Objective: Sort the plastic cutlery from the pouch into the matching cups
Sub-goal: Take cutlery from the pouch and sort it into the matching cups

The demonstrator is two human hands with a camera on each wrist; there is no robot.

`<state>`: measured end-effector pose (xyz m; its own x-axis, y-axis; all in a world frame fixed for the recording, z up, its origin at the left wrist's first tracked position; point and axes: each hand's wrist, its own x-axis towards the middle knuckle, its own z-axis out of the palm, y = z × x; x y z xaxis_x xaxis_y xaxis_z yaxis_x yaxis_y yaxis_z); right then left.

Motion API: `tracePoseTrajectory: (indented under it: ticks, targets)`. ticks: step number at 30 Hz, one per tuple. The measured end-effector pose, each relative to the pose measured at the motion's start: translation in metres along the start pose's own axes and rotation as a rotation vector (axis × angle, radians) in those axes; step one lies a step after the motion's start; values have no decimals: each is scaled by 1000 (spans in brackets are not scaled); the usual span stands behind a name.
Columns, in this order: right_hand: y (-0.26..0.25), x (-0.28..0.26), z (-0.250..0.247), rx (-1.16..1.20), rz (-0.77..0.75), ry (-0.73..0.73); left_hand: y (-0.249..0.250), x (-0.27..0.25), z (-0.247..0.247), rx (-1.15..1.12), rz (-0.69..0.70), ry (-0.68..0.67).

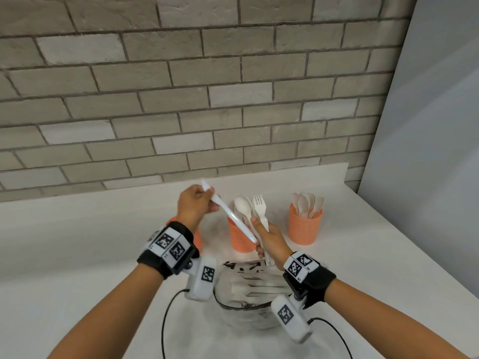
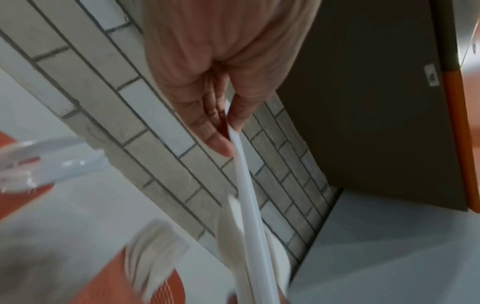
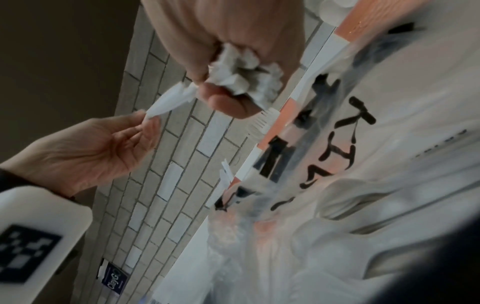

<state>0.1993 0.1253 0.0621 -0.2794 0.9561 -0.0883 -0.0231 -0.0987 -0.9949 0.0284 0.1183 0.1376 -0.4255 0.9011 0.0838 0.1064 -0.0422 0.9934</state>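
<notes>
My left hand pinches the upper end of a white plastic knife, which slants down to my right hand's thumb. My right hand grips a bundle of white cutlery by the handles, with a spoon and a fork sticking up. In the right wrist view, the bundle's handle ends show inside the fist. The clear pouch lies under my wrists with more cutlery in it. Three orange mesh cups stand behind: left cup, mostly hidden by my left wrist, middle cup, and right cup with spoons.
The white counter ends at a grey brick wall behind the cups. A pale panel closes off the right side. Black cables trail from both wrist cameras across the near counter.
</notes>
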Motion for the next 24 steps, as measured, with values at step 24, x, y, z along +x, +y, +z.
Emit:
tracePoseTrajectory:
  ticks: [24]
  targets:
    - [-3,11,-9,-68,87,-85,-89,62,-67,959,18,67]
